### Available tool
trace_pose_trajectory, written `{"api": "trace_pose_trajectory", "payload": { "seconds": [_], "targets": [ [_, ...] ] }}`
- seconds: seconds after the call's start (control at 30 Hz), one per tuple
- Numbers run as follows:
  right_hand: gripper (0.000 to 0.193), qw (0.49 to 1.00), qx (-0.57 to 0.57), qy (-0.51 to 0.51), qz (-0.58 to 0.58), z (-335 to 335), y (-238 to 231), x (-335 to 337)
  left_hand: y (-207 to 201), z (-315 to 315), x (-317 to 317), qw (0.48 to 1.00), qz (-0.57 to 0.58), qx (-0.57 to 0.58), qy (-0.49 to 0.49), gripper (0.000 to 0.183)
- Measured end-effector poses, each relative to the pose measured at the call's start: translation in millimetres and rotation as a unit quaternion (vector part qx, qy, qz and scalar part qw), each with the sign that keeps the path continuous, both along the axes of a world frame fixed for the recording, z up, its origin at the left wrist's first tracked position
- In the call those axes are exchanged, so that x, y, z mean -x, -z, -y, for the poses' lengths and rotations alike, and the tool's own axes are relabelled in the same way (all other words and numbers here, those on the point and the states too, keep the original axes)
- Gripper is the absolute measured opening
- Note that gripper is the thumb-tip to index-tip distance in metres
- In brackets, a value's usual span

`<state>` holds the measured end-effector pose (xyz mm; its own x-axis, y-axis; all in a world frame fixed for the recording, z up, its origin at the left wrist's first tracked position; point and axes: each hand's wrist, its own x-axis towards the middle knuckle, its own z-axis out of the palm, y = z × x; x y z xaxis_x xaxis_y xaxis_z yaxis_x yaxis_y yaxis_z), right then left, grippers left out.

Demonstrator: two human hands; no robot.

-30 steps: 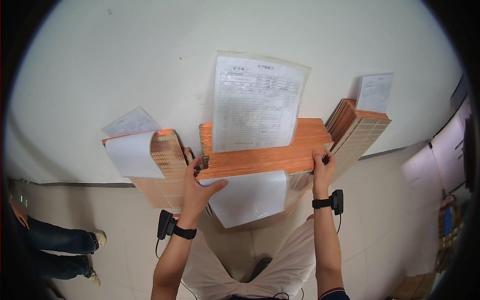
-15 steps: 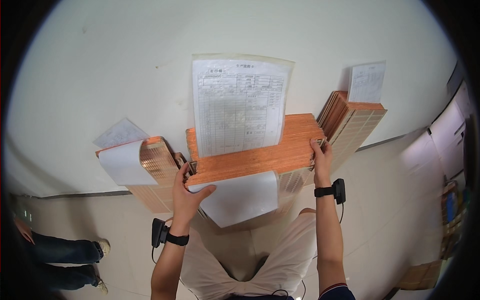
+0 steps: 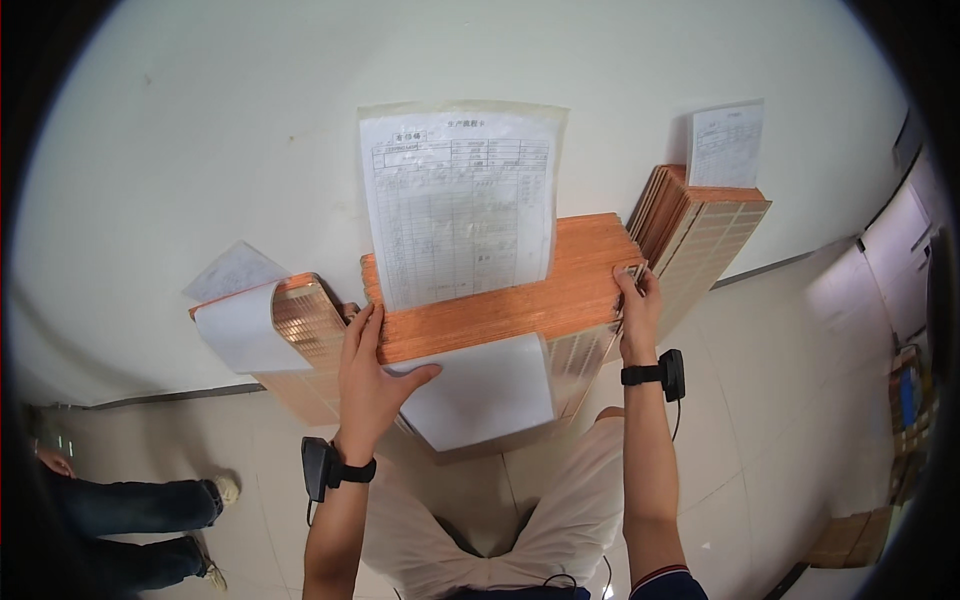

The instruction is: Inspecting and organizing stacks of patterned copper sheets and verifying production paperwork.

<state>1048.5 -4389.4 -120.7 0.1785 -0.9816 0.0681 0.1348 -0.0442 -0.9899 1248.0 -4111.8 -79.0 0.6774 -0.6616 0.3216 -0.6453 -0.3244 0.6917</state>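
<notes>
A thick stack of copper-coloured panels [image 3: 590, 255] stands on edge in front of me, leaning toward the white wall. My left hand [image 3: 368, 385] grips its left end, fingers along the side and thumb stretched over the front. At the opposite end, my right hand [image 3: 640, 305] holds the right corner with bent fingers. A large printed form in a clear sleeve [image 3: 465, 210] stands upright among the panels. Over the front face hangs a blank white sheet [image 3: 480, 390], near my left thumb. The fingertips of both hands are partly hidden at the stack's ends.
Another panel stack [image 3: 310, 330] with papers leans at the left, and a further stack [image 3: 710, 230] with a sheet [image 3: 727, 145] at the right. A person's legs in dark trousers [image 3: 150, 508] are at the lower left. Cardboard boxes [image 3: 850, 538] lie at the lower right.
My left fingers have straightened and reach further up along the stack's left end. The front panels have shifted slightly right relative to those behind. My right hand keeps its place at the right corner.
</notes>
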Motion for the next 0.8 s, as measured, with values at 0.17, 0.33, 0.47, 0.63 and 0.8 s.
{"api": "trace_pose_trajectory", "payload": {
  "seconds": [0.17, 0.33, 0.47, 0.63, 0.8],
  "targets": [
    [0.069, 0.999, -0.012, 0.031, 0.006, -6, 0, -2, 4, -4, 2, 1.000, 0.003, 0.001, -0.003, 0.093],
    [0.064, 0.999, -0.012, 0.042, 0.002, -6, 6, 12, 7, -14, 11, 1.000, 0.009, 0.008, -0.006, 0.090],
    [0.058, 0.999, -0.010, 0.038, -0.004, -14, 5, 30, 2, -24, 24, 1.000, 0.003, -0.005, -0.012, 0.094],
    [0.050, 0.998, -0.026, 0.055, 0.021, -36, 4, 51, -3, -44, 43, 0.998, 0.029, -0.057, -0.017, 0.113],
    [0.046, 0.996, -0.033, 0.083, 0.009, -51, -1, 66, -23, -48, 48, 0.994, 0.011, -0.113, -0.006, 0.130]
  ]
}}
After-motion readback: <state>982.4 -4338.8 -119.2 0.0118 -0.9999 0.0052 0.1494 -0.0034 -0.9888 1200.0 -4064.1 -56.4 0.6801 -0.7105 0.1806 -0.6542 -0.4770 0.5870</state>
